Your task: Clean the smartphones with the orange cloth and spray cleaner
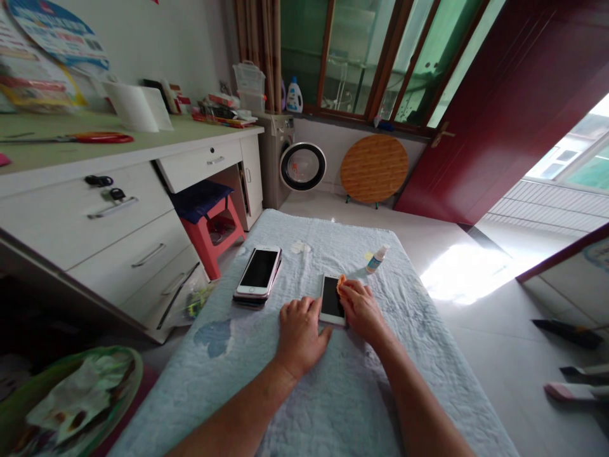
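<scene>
A white-framed smartphone (332,304) with a dark screen lies face up on the quilted blue cover. My right hand (361,308) presses a small orange cloth (340,287) onto the right side of its screen, fingers closed over the cloth. Lying against the phone's left edge, my left hand (301,333) has its thumb spread out near the bottom edge. Further left is a stack of phones, a white smartphone (259,270) on top. A small spray bottle (377,259) with a clear cap stands to the right, beyond my right hand.
A desk (190,143) with drawers runs along the left, with a red stool (212,235) tucked beneath it. At lower left is a green-rimmed bin (137,374). Behind are a washing machine with its door (303,166) ajar and a round wooden tabletop (373,168).
</scene>
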Motion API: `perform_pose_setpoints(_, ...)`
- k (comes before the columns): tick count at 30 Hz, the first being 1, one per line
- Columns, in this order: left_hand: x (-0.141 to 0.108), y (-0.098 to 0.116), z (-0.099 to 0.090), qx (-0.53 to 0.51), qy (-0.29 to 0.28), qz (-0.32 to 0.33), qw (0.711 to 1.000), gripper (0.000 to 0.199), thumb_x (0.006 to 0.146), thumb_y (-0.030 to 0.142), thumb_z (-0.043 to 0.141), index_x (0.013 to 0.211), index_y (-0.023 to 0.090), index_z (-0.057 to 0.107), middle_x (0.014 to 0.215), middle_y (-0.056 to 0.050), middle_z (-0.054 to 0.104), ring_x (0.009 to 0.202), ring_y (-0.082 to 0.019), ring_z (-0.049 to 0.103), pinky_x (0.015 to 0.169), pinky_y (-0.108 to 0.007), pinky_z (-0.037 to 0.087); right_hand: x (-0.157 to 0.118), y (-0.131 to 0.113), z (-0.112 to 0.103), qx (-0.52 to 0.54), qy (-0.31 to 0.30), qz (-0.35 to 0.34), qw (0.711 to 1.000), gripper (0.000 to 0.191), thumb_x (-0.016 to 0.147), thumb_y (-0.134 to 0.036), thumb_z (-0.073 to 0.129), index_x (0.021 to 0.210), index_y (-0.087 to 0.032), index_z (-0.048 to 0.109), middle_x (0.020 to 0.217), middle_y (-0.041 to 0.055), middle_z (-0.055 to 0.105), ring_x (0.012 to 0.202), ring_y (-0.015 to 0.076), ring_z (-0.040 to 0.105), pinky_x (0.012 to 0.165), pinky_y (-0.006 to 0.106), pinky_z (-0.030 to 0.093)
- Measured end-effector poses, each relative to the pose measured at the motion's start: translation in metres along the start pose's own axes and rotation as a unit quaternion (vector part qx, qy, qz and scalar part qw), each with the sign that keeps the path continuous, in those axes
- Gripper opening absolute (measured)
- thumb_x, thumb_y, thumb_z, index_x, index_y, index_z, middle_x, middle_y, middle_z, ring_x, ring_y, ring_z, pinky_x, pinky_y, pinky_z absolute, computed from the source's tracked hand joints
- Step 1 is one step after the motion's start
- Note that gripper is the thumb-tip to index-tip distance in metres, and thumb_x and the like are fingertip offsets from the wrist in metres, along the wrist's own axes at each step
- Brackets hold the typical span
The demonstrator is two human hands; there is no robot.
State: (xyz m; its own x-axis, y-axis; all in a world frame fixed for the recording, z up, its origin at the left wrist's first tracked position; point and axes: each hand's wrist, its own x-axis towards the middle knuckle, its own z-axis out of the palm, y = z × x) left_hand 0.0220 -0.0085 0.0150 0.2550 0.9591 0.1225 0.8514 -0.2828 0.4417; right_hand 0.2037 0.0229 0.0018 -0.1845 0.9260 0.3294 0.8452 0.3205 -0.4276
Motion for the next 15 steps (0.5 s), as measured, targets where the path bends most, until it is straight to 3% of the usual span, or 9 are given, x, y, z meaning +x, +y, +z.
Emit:
perform_pose_setpoints(6,0.001,-0.002,0.004,0.013,0.003,-0.005,1.000,0.055,0.076,0.047,0.068,0.124,0.022,0.054,0.117,-0.008,0.057,0.105,-0.028,0.048,0.094,-0.042,0.031,-0.002,0.003,0.008,0.004,0.006,0.018,1.000,0.027,0.092,-0.020,0.044,0.109,-0.024,0.064,0.115,0.0071,0.058,0.097,0.0196,0.054,0.087,0.033,0.044)
perform_pose_setpoints(15,0.005,-0.006,0.005,0.015,-0.005,0.007,1.000,0.065,0.077,0.061,0.061,0.127,0.019,0.052,0.122,-0.012,0.053,0.107,-0.029,0.047,0.094,-0.043,0.031,-0.002,-0.015,0.005,0.053,0.007,0.047,0.997,0.023,0.089,-0.017,0.046,0.096,-0.021,0.068,0.095,0.0061,0.060,0.087,0.0163,0.057,0.078,0.026,0.046)
